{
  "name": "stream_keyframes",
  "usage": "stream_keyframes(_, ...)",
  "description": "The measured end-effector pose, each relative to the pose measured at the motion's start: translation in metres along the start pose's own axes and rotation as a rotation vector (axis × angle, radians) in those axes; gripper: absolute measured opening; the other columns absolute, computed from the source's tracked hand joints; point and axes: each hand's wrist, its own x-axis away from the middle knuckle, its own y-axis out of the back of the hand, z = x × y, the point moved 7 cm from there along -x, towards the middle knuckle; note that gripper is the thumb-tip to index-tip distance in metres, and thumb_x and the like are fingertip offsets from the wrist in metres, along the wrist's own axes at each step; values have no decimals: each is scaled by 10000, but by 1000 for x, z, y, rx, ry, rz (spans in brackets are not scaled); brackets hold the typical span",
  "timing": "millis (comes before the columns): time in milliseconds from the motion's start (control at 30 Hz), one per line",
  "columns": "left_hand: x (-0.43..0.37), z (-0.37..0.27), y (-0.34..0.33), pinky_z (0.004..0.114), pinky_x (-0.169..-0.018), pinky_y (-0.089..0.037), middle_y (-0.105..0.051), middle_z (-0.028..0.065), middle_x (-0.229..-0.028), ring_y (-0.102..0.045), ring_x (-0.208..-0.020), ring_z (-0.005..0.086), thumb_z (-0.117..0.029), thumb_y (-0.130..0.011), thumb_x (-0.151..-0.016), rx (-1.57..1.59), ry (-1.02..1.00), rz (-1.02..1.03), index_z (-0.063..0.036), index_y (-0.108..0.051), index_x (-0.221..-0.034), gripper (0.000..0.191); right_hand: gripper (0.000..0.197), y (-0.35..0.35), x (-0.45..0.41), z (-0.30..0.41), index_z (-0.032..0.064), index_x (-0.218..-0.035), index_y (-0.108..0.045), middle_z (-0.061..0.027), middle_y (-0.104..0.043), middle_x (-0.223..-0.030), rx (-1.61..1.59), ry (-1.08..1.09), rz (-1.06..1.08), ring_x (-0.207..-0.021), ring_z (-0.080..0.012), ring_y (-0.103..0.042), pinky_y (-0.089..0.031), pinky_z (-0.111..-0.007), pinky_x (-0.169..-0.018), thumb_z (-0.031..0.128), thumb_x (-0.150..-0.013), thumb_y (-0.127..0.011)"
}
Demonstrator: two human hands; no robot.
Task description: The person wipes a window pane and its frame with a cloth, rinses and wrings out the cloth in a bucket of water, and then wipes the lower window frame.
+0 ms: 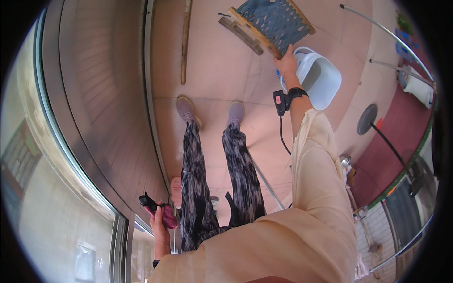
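Observation:
My right hand [287, 67] reaches far forward and grips the near corner of a small folding stool [274, 24] with a wooden frame and a woven blue strap seat. Just right of that hand, a white plastic bucket [320, 79] shows its open mouth; part of it is hidden behind my wrist. Low on the left, my left hand [160, 219] holds a crumpled dark red cloth item [167, 216] with a black part [148, 201] sticking out. I cannot tell what this bundle is.
A metal-framed door panel [106, 88] runs along my left. A wooden stick [185, 42] lies ahead on the pink tiled floor [216, 78]. To the right are a round-based stand [367, 119], curved metal tubes [389, 32] and a dark red mat [382, 148]. A thin pole [267, 182] slants beside my leg.

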Motion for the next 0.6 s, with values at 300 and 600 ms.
stream_keyframes(300, 4, -12, -12, 264, -700, -476, -620, 51, -888, -595, -765, 128, -236, -565, -909, 37, -12, 80, -32, -528, -1166, 331, 1037, -63, 102, 30, -65, -1377, -170, -261, -584, -1101, -72, -148, 192, -1013, -370, -578, -460, -406, -870, 430, -667, -740)
stream_keyframes(600, 8, -19, -27, 241, -703, -464, -613, 26, -868, -584, -768, 104, -231, -545, -922, 25, -19, 219, -35, -545, -1148, 299, 973, -138, 224, -21, -44, -1397, -200, -273, -608, -1049, -187, -396, 323, -960, -357, -614, -481, -404, -829, 464, -714, -671)
